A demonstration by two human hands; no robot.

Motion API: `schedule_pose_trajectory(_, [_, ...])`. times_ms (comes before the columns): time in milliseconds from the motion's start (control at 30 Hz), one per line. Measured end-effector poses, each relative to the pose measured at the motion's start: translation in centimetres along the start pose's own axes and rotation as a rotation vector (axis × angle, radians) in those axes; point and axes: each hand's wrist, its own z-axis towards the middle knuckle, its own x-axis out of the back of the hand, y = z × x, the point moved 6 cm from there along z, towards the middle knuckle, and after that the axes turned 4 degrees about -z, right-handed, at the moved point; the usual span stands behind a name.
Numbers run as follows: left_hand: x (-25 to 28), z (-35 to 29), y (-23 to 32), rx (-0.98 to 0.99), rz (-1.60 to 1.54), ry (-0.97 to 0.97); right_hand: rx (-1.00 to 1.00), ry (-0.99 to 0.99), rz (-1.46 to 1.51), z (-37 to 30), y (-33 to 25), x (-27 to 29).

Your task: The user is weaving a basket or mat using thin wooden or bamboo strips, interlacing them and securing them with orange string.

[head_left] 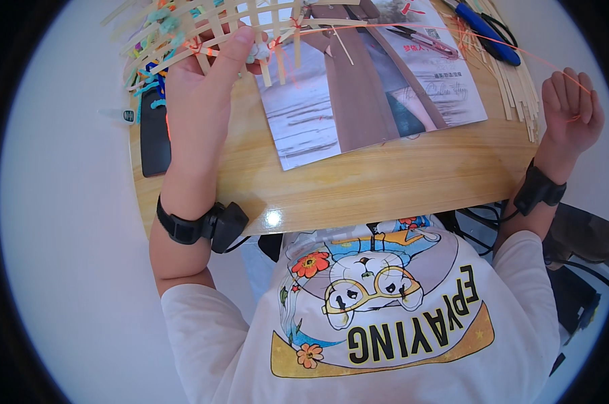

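Near the table's far left, my left hand (207, 81) grips a lattice (266, 66) woven from pale flat strips, with the thumb pressed on its lower edge. Small orange-red ties and pale green fluffy bits sit on the lattice. From it an orange-red thread (412, 27) runs nearly straight across to the far right. There, beyond the table's right edge, my right hand (573, 108) is closed on the thread, its fingers curled. The upper part of the lattice lies outside the picture.
Beneath the thread lies a magazine (304, 128) with a slim metal tool (429, 42) on it. A blue-handled tool (483, 30) and loose pale strips (520, 101) are at the right. On the left lie a black flat device (155, 135), coloured fluffy pieces (143, 87) and a small capped tube (126, 116).
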Motion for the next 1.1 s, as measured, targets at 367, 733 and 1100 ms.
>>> schedule_pose_trajectory(367, [0.1,0.0,0.0,0.016,0.04,0.01,0.09,0.164,0.078,-1.4,-3.0,2.5])
schedule_pose_trajectory(733, [0.1,0.1,-0.1,0.007,0.012,0.014,0.191,0.307,0.113,-3.0,-5.3,6.0])
schedule_pose_trajectory(1100, [0.1,0.2,0.1,0.002,-0.002,0.005,0.337,0.445,0.145,-5.1,-7.2,9.0])
